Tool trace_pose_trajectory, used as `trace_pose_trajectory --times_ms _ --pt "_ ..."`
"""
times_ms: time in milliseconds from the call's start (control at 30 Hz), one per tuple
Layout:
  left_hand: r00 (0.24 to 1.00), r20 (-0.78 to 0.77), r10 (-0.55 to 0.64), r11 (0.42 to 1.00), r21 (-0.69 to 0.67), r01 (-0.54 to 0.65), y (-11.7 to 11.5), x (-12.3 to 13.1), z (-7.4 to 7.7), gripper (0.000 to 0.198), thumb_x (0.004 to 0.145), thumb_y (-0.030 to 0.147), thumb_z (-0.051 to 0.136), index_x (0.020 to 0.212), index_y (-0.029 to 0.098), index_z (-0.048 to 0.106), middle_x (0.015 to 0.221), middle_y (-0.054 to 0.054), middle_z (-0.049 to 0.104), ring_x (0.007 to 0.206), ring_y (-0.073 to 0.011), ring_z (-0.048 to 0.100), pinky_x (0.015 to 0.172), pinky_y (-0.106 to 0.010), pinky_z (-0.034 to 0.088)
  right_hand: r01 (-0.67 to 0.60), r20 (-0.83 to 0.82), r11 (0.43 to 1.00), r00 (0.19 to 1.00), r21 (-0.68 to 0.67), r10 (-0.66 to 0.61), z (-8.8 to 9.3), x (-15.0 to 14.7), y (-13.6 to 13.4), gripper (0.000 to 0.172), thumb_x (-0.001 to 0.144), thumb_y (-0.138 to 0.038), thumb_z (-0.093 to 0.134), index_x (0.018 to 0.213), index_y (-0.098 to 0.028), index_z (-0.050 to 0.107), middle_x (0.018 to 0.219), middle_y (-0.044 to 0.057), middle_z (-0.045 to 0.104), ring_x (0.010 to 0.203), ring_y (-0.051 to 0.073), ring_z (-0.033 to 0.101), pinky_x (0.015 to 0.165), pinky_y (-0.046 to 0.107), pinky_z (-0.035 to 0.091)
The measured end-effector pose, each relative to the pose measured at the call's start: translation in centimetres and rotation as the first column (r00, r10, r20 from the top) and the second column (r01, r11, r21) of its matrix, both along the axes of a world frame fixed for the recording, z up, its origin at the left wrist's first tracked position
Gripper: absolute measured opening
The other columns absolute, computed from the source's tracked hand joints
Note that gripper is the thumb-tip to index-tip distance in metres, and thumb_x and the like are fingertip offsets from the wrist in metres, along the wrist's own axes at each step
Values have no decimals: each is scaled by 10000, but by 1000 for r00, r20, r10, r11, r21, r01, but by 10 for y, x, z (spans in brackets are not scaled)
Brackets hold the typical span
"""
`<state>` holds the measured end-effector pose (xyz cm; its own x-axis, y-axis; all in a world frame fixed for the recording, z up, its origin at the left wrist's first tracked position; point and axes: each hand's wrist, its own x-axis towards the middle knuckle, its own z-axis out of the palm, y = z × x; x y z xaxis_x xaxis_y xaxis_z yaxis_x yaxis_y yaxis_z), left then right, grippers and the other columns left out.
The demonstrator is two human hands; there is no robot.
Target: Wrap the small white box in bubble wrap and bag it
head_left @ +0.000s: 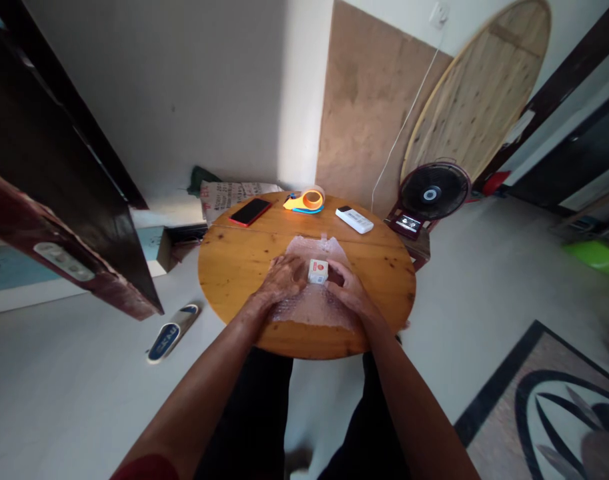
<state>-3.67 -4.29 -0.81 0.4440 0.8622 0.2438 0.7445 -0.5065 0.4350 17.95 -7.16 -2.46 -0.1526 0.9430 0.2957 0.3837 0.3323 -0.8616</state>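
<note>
A small white box [318, 271] with a red mark on top rests on a pinkish sheet of bubble wrap [311, 308], which lies flat on the round wooden table [224, 267]. My left hand [285, 277] is at the box's left side, fingers bent and spread over the wrap. On the right of the box, my right hand [345, 285] has its thumb and fingers apart, with the fingertips close to the box's side. Whether the fingertips press on the box is too small to tell.
Along the table's far side are a red-edged phone [251, 212], an orange tape dispenser [304, 201] and a white handheld device [354, 219]. A black fan [434, 192] stands beyond the right edge. A slipper [173, 333] lies on the floor at left.
</note>
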Motion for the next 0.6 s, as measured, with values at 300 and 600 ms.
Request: trace_pose_trajectory --times_ms 300,600 --pt "999 38 12 1000 3 -12 -1 1 0 461 738 245 588 1196 195 589 1308 -108 569 1218 -298 497 1065 -474 343 49 -44 999 998 -9 -49 -6 0 2 592 705 -268 682 1281 -245 550 1318 79 578 1213 262 544 1060 464 401" --pt "900 416 132 986 -148 -77 10 -5 3 453 717 195 578 1167 144 605 1236 -101 605 1113 -231 583 969 -355 477 26 -83 998 996 -51 -30 0 1 0 579 722 -318 686 1280 -243 552 1330 86 568 1216 264 541 1051 457 408"
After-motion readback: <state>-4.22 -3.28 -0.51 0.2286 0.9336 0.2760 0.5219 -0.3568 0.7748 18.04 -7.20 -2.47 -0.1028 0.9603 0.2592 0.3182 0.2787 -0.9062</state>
